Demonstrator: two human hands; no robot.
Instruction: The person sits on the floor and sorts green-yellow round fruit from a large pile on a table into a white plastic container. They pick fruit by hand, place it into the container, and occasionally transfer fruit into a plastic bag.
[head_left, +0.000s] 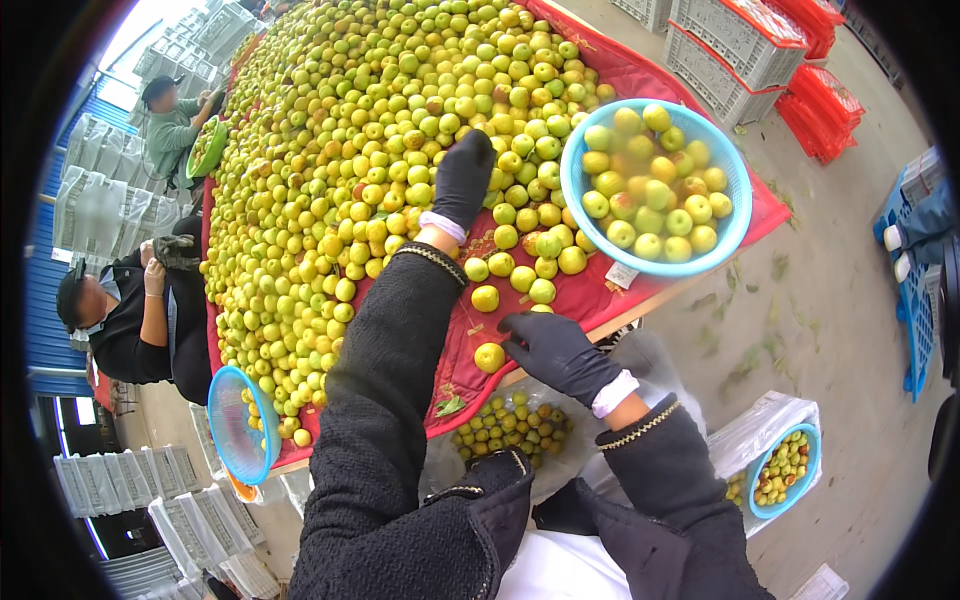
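My left hand (465, 176), in a black glove, reaches into a broad heap of green-yellow fruits (360, 172) that look like jujubes. Its fingers point away from me, and their tips are hidden, so whether they hold a fruit does not show. Over the table's near edge is my right hand (559, 352), also black-gloved, fingers parted and slightly curled, with no fruit visible in it. A single yellow fruit (489, 358) lies just left of its fingertips. Beyond that hand, a light-blue plastic basket (739, 199) holds several fruits at the table's right edge.
Red quilted cloth (465, 375) covers the table. Another blue basket (217, 427) leans at the left corner. Below the edge is a plastic-lined container of fruits (517, 427). Two people (135, 322) (169, 135) stand along the left side. Grey crates (720, 75) are stacked at right.
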